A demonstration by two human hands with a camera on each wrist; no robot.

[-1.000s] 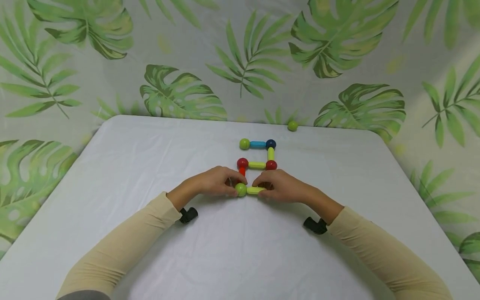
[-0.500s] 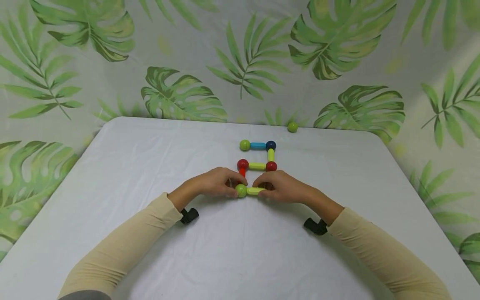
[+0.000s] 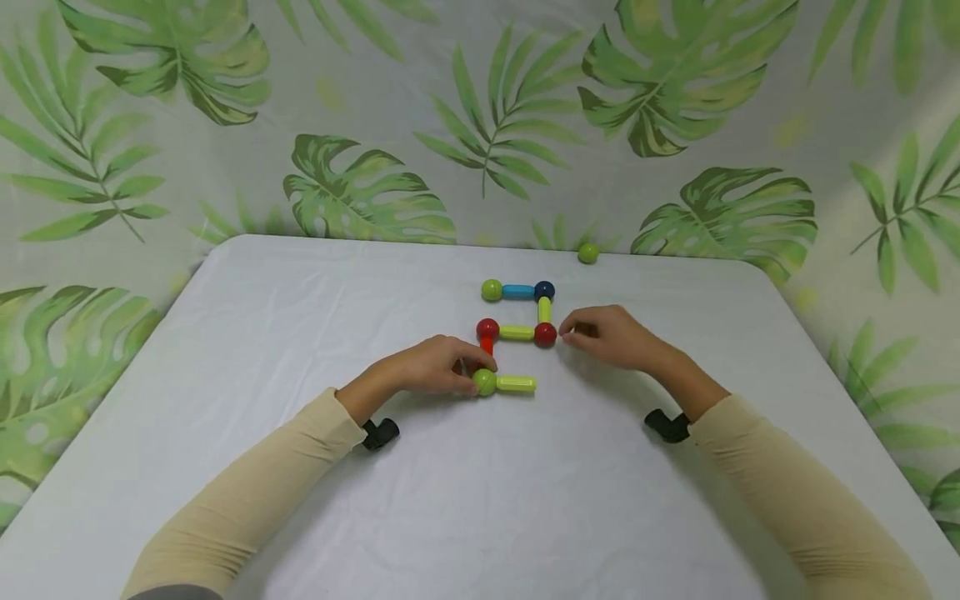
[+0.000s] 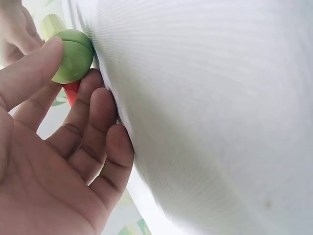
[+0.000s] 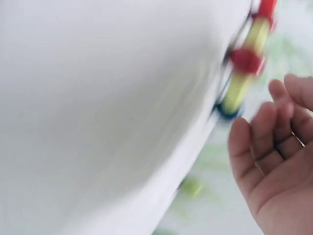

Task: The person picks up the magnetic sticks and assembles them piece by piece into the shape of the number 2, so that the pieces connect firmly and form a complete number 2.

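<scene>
My left hand (image 3: 438, 365) pinches a light green ball (image 4: 76, 56) between thumb and fingers at the near left corner of a ball-and-rod chain. From that ball a yellow-green rod (image 3: 516, 383) points right, its right end free. A red rod (image 3: 487, 345) runs from the green ball's far side to a red ball (image 3: 487, 329). Another yellow-green rod (image 3: 517, 332) joins this to a second red ball (image 3: 545, 335). My right hand (image 3: 611, 336), holding nothing, hovers just right of that second red ball with its fingers loosely bent; the right wrist view is blurred.
Farther back, a short yellow-green rod (image 3: 544, 310), a dark blue ball (image 3: 544, 290), a blue rod (image 3: 518, 292) and a green ball (image 3: 492, 290) continue the chain. A loose green ball (image 3: 588, 253) lies at the white table's (image 3: 337, 275) far edge, before a leaf-print cloth (image 3: 360, 187).
My right hand has let go of the near yellow-green rod and moved away to the right and farther back. My left hand stays on the green ball.
</scene>
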